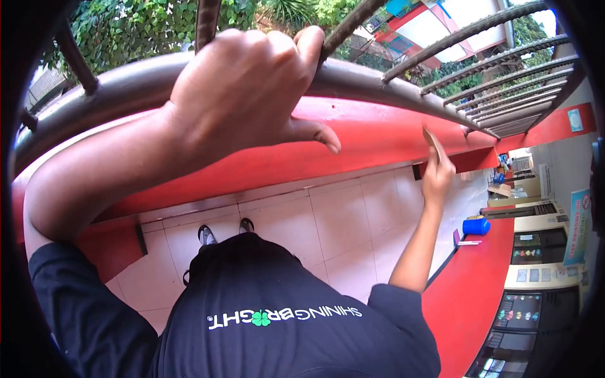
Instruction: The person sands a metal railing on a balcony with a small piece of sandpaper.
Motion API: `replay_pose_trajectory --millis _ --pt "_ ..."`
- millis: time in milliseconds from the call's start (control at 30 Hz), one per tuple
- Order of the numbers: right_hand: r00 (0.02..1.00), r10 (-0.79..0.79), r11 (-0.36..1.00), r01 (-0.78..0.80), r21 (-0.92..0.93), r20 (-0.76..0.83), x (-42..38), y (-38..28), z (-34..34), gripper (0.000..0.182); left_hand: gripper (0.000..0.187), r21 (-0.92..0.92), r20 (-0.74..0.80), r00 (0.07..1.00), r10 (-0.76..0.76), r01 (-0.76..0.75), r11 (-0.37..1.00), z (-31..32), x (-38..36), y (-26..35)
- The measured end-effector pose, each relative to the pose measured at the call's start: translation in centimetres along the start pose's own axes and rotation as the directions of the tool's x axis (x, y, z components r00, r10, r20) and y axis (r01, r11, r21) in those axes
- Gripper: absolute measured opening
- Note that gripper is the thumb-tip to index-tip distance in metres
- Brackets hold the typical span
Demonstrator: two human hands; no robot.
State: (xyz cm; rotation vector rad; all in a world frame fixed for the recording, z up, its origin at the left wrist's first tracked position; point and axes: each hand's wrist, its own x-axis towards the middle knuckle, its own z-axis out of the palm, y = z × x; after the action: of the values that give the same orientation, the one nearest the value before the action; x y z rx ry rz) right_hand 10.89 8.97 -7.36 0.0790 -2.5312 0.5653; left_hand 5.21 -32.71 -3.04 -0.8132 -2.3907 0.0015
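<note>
a: head view, the only one. left hand first?

b: left hand [239, 94] at the rail [132, 85], back of hand up, fingers bent toward the far side, tips hidden. thumb juts out loose over the red ledge [378, 135].

a: clamped?

b: cannot tell. may be hooked on the rail or only over it; contact is out of sight.

a: right hand?

b: right hand [437, 170] well apart from the left, turned edge-on in front of the ledge, toward its far end. whether anything sits in it, cannot tell.

a: where does the rail lie?

b: above the ledge, following its outer edge. ribbed bars [208, 22] stand off it in a row, leaves [132, 28] beyond. feet [246, 225] on the tiles [340, 214], near the ledge's foot.

a: step in hand?

b: my reading: hand work at the rail, left hand doing it, right held out to the side.

a: what does a next move call for?

b: judgement only. for a firm hold, thumb brought round the rail to meet the fingers; for a slide along it, fingers lifted past each bar. either way, the right hand looks free to steady.
</note>
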Motion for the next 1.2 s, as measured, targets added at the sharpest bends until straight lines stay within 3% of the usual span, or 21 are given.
replay_pose_trajectory --millis 33,67,100,133,167,200,267,333,367,467,533,567,600,667,800,900,1000,1067,1133,1200 --pt "0.984 0.122 0.992 -0.122 0.007 -0.130 -3.3 4.2 -1.3 0.033 0.114 0.008 0.045 0.999 -0.026 0.026 1.000 -0.2 0.1 0.2" --pt "0.963 0.034 0.994 -0.062 -0.095 -0.269 -6.9 7.8 -2.9 0.036 0.114 0.030 0.047 0.998 -0.041 0.040 0.999 -0.1 0.2 0.3" --pt "0.891 0.155 0.980 -0.194 -0.049 -0.428 -10.9 10.5 -4.0 0.039 0.115 0.050 0.044 0.998 -0.054 0.052 0.997 -0.2 0.4 0.5" --pt "0.816 0.175 0.945 -0.295 -0.138 -0.552 -13.8 10.6 -4.8 0.038 0.117 0.066 0.046 0.997 -0.063 0.060 0.996 -0.2 0.5 0.8" --pt "0.731 0.168 0.943 -0.315 -0.108 -0.661 -15.9 10.4 -4.3 0.038 0.121 0.063 -0.043 0.998 -0.041 0.044 0.997 0.4 0.4 0.7" --pt "0.718 0.185 0.937 -0.335 -0.100 -0.671 -17.2 11.2 -3.6 0.038 0.121 0.065 -0.042 0.999 -0.017 0.019 0.998 0.3 0.4 0.9" --pt "0.560 0.314 0.903 -0.424 0.060 -0.767 -19.4 13.9 -1.7 0.040 0.125 0.101 0.011 0.997 -0.075 0.074 0.992 -0.1 0.5 1.1" --pt "0.479 0.340 0.916 -0.365 0.168 -0.810 -18.4 15.9 0.4 0.044 0.124 0.097 -0.042 0.999 -0.031 0.035 0.995 0.2 0.3 1.2" --pt "0.440 0.557 0.814 -0.457 0.359 -0.704 -15.5 9.5 0.6 0.045 0.124 0.065 -0.044 0.997 -0.057 0.059 0.996 0.2 0.3 1.2" --pt "0.649 0.491 0.860 -0.253 0.444 -0.582 -9.5 1.2 2.2 0.040 0.122 0.031 -0.043 0.998 -0.041 0.043 0.999 -0.3 0.4 1.0" --pt "0.763 0.276 0.947 -0.110 0.303 -0.585 -6.5 -3.1 3.0 0.037 0.121 -0.014 0.025 0.999 -0.044 0.045 0.999 -0.6 0.4 0.7" --pt "0.769 0.195 0.974 -0.079 0.213 -0.609 -5.3 -5.2 2.9 0.035 0.119 -0.023 0.009 0.999 -0.035 0.035 0.999 -0.7 0.4 0.8" --pt "0.750 0.192 0.974 -0.068 0.215 -0.632 -4.9 -5.6 3.2 0.035 0.117 -0.024 0.028 0.999 -0.032 0.033 0.999 -0.9 0.4 0.8" --pt "0.661 0.377 0.898 -0.088 0.432 -0.649 -5.1 -6.0 3.8 0.035 0.113 -0.053 0.043 0.998 -0.035 0.038 0.998 -0.8 0.5 0.6" --pt "0.615 0.531 0.816 -0.185 0.548 -0.583 -10.5 0.1 6.0 0.035 0.096 -0.019 0.017 0.999 -0.041 0.041 0.999 -0.6 0.8 0.8" --pt "0.530 0.603 0.794 -0.329 0.511 -0.596 -14.1 3.3 7.3 0.038 0.094 0.007 0.059 0.998 -0.018 0.018 1.000 -0.8 1.3 0.9" --pt "0.475 0.622 0.783 -0.385 0.489 -0.623 -12.7 2.2 6.9 0.040 0.103 0.040 0.021 0.998 0.055 -0.056 0.998 -0.2 1.2 0.5" --pt "0.477 0.599 0.801 -0.351 0.485 -0.643 -11.5 2.0 7.1 0.040 0.118 0.047 0.074 0.997 0.003 -0.006 0.999 -0.1 0.7 0.4" --pt "0.486 0.576 0.818 -0.326 0.475 -0.658 -10.7 1.4 7.3 0.040 0.116 0.079 0.059 0.998 0.032 -0.037 0.996 -0.2 0.9 0.6" --pt "0.537 0.449 0.882 -0.137 0.451 -0.714 -9.1 0.5 7.6 0.037 0.104 0.054 0.072 0.997 0.009 -0.013 0.998 -0.4 1.2 0.8"
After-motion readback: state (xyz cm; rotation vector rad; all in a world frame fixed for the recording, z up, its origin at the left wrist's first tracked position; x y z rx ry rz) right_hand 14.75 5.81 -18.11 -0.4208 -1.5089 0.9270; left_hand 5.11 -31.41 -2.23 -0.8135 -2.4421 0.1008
